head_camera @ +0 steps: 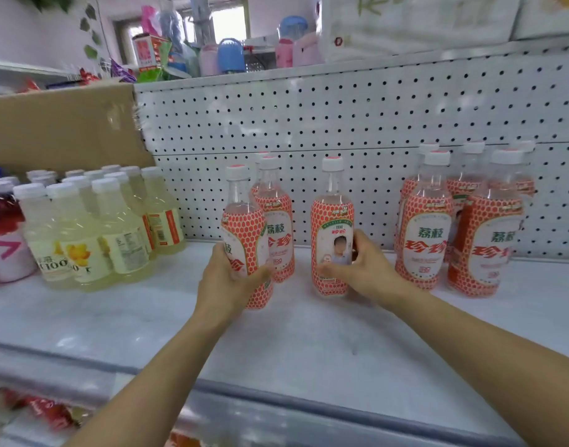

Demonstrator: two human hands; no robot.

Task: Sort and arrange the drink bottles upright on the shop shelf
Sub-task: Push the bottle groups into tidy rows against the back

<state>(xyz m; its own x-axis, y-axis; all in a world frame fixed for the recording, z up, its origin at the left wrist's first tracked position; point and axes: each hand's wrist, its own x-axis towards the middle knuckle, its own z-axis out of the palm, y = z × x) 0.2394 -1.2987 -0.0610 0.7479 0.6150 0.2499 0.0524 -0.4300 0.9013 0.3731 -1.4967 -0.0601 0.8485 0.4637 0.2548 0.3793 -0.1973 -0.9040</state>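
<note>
1. The pale yellow bottles [93, 233] stand packed together at the left of the frame, apart from the work. If the left forearm swings wide, it could clip the nearest of them.
2. Left of centre, the left hand [226, 282] grips a red-dotted drink bottle [244, 233], its fingers [259, 271] curled round the lower label. The bottle leans slightly, and I cannot tell whether its base sits on the shelf [309, 343]. Another bottle [278, 233] stands just behind it, close enough that they may be touching. Pushing the held bottle back carelessly could rock that one into the pegboard [341, 117].
3. At the centre, the right hand [365, 266] holds a second red-dotted bottle [332, 221], which stands upright on the shelf. Its fingers [362, 241] wrap the right side, and the thumb lies across the front low down.
   - The grip is well below the cap, so a quick slide could tip this tall bottle over.
   - Its label shows a different panel from its neighbours, so it may end up facing the wrong way in the row.
4. At the right, a cluster of matching bottles [425, 233] stands crowded against the pegboard. If the right-hand bottle is moved into it at speed, several could fall like skittles.
5. With both hands busy, neither is free to catch a falling bottle, and one that went over could roll towards the open front of the shelf at the bottom of the frame.
</note>
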